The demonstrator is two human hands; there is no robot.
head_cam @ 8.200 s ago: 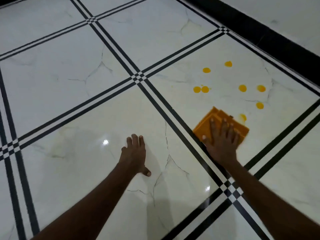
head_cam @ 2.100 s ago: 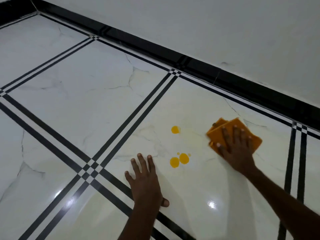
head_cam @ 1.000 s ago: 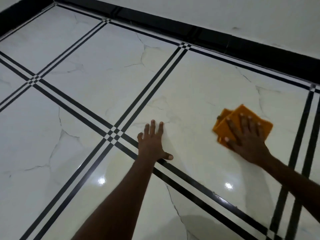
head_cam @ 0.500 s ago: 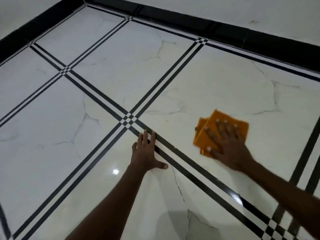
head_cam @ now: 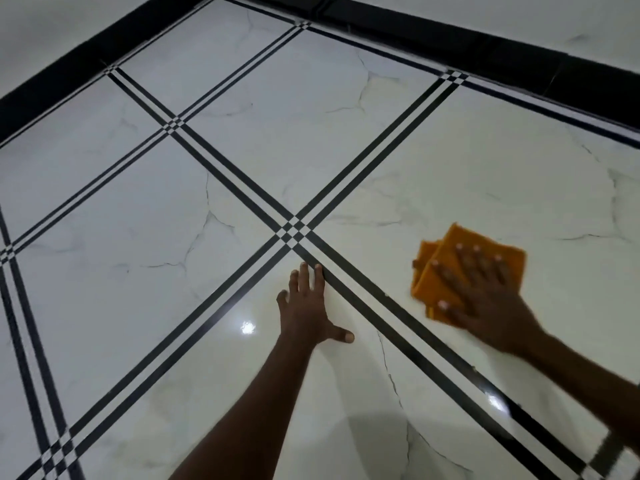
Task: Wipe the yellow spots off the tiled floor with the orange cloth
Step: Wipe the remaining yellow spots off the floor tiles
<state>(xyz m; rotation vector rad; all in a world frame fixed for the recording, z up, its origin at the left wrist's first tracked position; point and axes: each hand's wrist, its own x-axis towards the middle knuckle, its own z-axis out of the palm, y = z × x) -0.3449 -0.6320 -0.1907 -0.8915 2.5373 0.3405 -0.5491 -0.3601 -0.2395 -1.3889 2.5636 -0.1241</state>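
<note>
**Inspector:** Head view recorded the tiled floor across the whole frame, white marble-look tiles divided by triple black lines, with a black skirting band along the upper edge. No yellow spots could be made out on any tile in view. My judgement was that the wiping stood near its end, or that any remaining marks lay under the cloth or outside the frame.

**Clerk:** And the cloth's position?

**Inspector:** The orange cloth lay flat on the tile at right of centre, folded, its long axis running from lower left to upper right of the frame. It lay to the right of the line crossing at centre frame and beyond the black line that separated the two hands.

**Clerk:** Which hand was on it?

**Inspector:** The right hand pressed down on it, fingers spread and straight, palm over the cloth's lower right part; it pinched nothing. The forearm entered from the lower right corner.

**Clerk:** The other?

**Inspector:** The left hand lay flat on the bare tile at lower centre, fingers together and extended, thumb out to the right, fingertips at the black line. It was apart from the cloth and appeared to serve as a brace. Any further stroke would fall to the right hand.
</note>
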